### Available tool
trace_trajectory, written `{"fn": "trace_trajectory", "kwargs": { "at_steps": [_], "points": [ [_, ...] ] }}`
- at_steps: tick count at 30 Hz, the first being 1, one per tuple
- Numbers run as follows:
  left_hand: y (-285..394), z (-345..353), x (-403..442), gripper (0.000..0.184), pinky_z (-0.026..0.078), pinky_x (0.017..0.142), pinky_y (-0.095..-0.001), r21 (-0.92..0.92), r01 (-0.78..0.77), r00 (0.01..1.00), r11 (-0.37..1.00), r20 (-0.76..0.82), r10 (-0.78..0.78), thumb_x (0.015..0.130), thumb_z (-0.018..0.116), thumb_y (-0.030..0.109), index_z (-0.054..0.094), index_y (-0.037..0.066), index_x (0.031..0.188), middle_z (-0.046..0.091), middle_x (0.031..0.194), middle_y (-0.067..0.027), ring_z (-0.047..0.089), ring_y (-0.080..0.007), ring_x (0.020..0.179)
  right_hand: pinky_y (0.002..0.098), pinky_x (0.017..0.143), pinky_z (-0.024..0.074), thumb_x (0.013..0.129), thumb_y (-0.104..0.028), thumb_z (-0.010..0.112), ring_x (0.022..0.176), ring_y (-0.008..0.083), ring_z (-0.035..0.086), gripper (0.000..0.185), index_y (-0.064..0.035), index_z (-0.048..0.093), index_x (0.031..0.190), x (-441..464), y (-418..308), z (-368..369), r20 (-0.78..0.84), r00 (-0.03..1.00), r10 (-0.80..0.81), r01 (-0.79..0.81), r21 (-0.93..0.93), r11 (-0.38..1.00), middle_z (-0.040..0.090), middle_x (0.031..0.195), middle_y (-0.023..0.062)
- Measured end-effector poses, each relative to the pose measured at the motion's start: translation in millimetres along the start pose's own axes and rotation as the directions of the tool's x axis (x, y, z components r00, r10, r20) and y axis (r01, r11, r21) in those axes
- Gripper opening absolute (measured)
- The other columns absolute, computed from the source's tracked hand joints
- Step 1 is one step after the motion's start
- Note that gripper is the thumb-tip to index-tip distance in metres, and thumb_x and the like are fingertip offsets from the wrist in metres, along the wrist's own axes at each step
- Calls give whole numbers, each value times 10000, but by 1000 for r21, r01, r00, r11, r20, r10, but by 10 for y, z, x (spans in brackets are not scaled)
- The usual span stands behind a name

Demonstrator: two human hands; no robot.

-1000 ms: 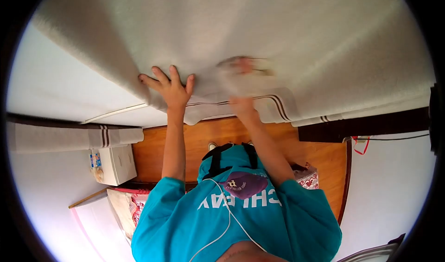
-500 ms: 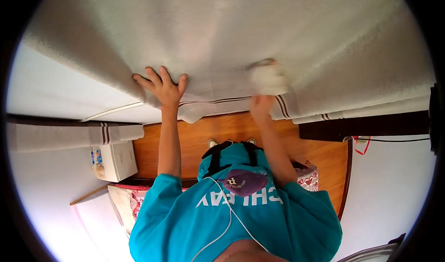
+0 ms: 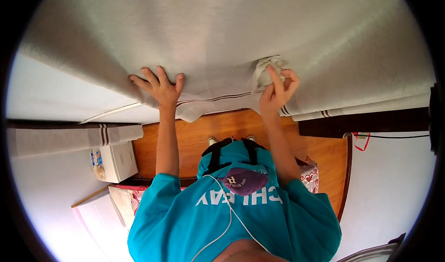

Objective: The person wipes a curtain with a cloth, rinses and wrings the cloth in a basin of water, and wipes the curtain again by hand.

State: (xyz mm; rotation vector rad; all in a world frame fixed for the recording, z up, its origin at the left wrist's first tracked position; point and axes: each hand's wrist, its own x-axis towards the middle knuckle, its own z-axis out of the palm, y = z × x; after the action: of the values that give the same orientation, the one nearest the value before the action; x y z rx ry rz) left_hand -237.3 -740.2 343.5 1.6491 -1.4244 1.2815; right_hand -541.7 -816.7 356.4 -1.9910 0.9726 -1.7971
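My left hand lies flat, fingers spread, on a pale grey-cream fabric sheet that has dark stripes along its near hem. To its right, my right hand has bent fingers on a crumpled whitish cloth. That wad rests against the fabric, with one finger over it and the others curled at its side. Whether it is cloth or paper is hard to tell.
Wooden floor shows below the hem. At left stand a small white cabinet and another striped fabric edge. A dark wooden ledge is at right, with a black cable near a red strap.
My right hand and the crumpled cloth, blurred by motion before, now show sharply, with the hand slightly farther right and higher. My left hand stays nearly in place.
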Motion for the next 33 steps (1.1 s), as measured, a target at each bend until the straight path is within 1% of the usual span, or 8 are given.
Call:
{"fn": "trace_trajectory", "kwargs": {
  "at_steps": [11,13,15,18,23,27,30,33],
  "points": [
    [-37,-66,33,851,72,1085,-746,-11,46,999,999,22,-46,948,449,601,80,159,1575,-9,1629,-164,-45,-618,1397,431,968,353,821,42,529,1153,288,401,320,-21,611,1124,347,62,469,-192,950,-247,203,-221,954,401,1228,186],
    [-49,-78,48,857,62,1087,-743,-9,52,999,999,14,-52,949,451,595,69,154,1576,-25,1629,-165,-56,-616,1398,428,949,392,813,47,525,1101,297,464,259,-20,611,1048,517,-32,379,-517,849,110,0,208,978,446,1188,185],
    [-56,-88,29,859,64,1088,-741,4,47,999,999,19,-47,948,454,595,69,154,1576,-28,1629,-164,-61,-615,1398,419,925,418,780,72,528,1053,303,499,299,-29,624,1044,406,-416,439,-402,882,244,-75,393,917,480,1161,169],
    [-90,-110,38,860,67,1092,-737,-18,40,999,999,38,-39,946,457,594,68,157,1576,-27,1631,-159,-63,-612,1400,393,860,475,663,130,584,946,323,571,427,-60,661,1037,155,-715,690,77,926,-370,357,142,923,568,1077,115],
    [-190,-70,19,820,111,1087,-745,-18,21,999,1000,-25,-21,933,455,613,159,186,1568,53,1635,-126,9,-592,1416,404,904,471,658,153,640,1054,325,556,468,-65,655,1072,380,-220,735,-41,903,-427,428,15,904,566,1122,114],
    [-198,-83,-10,860,78,1093,-737,23,27,999,999,28,-28,940,430,629,83,168,1577,3,1634,-139,-34,-600,1410,341,832,502,845,92,647,1071,235,537,278,-22,611,1096,457,160,297,-487,873,27,18,88,996,507,1207,100],
    [-153,-85,13,856,72,1085,-746,31,42,999,999,26,-43,940,441,617,94,161,1576,-2,1634,-145,-37,-600,1409,281,793,502,838,70,676,1072,206,531,285,-25,604,1097,383,52,291,-508,825,249,-169,199,965,509,1201,101],
    [-174,-74,26,836,89,1078,-754,1,37,999,999,4,-37,938,455,604,134,159,1569,25,1632,-147,-17,-614,1402,287,798,479,829,40,689,1052,193,526,335,-33,581,1137,160,-291,580,-230,967,-106,108,-3,994,519,1183,83]
  ]
}}
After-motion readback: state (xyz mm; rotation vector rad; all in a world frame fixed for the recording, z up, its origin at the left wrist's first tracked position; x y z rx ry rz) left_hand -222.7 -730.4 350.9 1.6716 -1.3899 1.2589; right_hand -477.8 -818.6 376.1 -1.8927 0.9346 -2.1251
